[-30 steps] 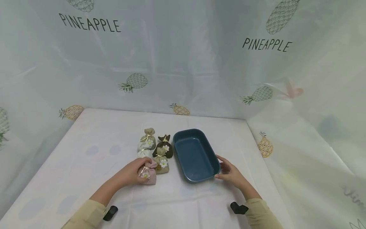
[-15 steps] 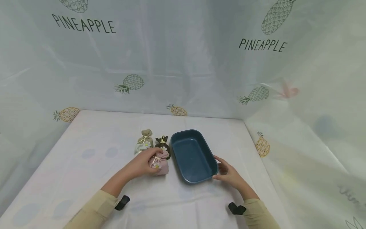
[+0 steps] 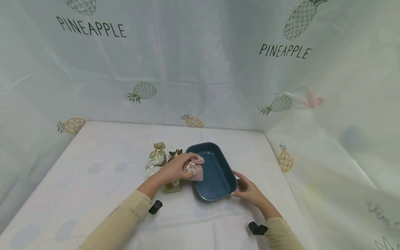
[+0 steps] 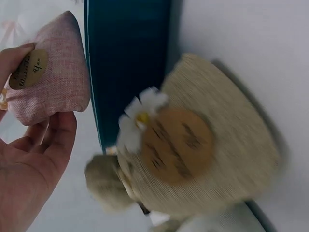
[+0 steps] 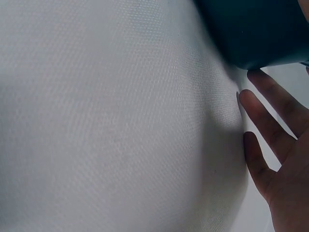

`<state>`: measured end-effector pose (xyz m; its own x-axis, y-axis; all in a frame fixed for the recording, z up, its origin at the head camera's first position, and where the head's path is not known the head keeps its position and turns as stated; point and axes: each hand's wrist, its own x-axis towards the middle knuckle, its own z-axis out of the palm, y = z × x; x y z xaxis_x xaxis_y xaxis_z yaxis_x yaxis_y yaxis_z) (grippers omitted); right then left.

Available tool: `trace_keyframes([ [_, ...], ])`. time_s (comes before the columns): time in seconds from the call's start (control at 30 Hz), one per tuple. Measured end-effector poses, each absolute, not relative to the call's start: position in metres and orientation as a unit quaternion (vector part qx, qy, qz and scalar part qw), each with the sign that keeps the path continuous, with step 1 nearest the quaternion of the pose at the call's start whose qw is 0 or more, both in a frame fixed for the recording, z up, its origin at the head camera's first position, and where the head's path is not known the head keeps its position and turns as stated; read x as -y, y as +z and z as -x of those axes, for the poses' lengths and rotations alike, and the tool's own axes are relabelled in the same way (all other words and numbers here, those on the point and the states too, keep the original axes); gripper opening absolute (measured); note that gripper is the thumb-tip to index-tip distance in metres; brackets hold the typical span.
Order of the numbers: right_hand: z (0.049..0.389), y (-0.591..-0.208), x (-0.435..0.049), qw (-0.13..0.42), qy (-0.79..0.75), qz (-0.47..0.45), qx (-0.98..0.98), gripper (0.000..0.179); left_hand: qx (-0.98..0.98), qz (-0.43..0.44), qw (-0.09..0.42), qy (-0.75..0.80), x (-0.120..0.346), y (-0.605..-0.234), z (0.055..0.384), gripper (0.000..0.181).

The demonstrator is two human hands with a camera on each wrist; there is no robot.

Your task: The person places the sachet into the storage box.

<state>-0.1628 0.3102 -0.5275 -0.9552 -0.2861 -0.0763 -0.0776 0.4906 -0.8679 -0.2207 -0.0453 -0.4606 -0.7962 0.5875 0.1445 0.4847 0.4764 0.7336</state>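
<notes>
My left hand (image 3: 175, 168) holds a small pink drawstring pouch (image 3: 197, 168) over the left rim of a dark blue rectangular dish (image 3: 215, 173). In the left wrist view, the pink pouch (image 4: 60, 63) sits between thumb and fingers, a round tag on its side. Against the dish's near right corner rests my right hand (image 3: 251, 191), thumb and fingertips touching it. The right wrist view shows that hand's fingers (image 5: 270, 125) spread and fairly straight beside the dish. Beneath my left arm lies a tan pouch (image 4: 222, 135) with a white flower and tag, partly hidden in the head view.
Left of the dish are an olive pouch (image 3: 158, 149), a white pouch (image 3: 152, 166) and a dark brown pouch (image 3: 175, 152), the last mostly covered by my left hand. A white cloth (image 3: 118, 146) covers the table, and a pineapple-print curtain (image 3: 200, 69) hangs behind.
My left hand has lifted the pink pouch from the pouch group and carried it right to the dish's left rim. My right hand stays at the dish's corner.
</notes>
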Motion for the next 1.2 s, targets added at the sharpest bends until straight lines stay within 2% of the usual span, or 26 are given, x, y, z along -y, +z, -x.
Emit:
trace_keyframes([
  [0.7,0.163,-0.529,-0.309,0.107,-0.489,0.103,-0.859,0.088,-0.855,-0.331,0.103,0.387,-0.016,-0.463,0.288,0.058],
  [1.2,0.162,-0.531,-0.311,0.111,-0.493,0.103,-0.857,0.087,-0.886,-0.298,0.126,0.332,-0.031,-0.481,0.317,0.056],
])
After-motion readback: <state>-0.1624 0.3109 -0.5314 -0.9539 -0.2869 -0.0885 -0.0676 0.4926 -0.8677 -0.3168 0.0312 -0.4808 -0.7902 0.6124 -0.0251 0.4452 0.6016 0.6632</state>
